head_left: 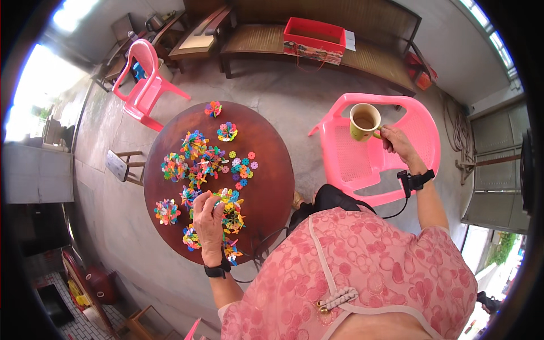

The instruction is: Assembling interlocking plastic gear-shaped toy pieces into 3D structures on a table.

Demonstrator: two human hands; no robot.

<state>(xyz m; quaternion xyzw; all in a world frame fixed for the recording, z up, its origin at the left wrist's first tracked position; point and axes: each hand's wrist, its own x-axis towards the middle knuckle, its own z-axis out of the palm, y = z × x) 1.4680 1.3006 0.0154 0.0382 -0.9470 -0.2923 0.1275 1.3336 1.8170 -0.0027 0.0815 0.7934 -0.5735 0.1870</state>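
A yellow-green mug (361,126) with a pale inside is held by its handle in my right hand (398,141), above the seat of a pink plastic chair (351,164). Its inside looks brownish, and I cannot tell how full it is. My left hand (208,222) rests over the round brown table (266,198) with its fingers curled. Around it are flower-like balls (232,217) built from colourful plastic snowflake pieces. Whatever sits between the left fingertips is hidden. Loose snowflake pieces (243,170) lie on the tabletop past that hand, beside a cluster of more balls (195,158).
Another pink chair (144,85) stands at the far left, with a small stool (119,164) nearer. Along the back runs a wooden bench (255,41) bearing a red open box (314,34). Cables trail from both wristbands, and a coiled hose (453,122) hangs at right.
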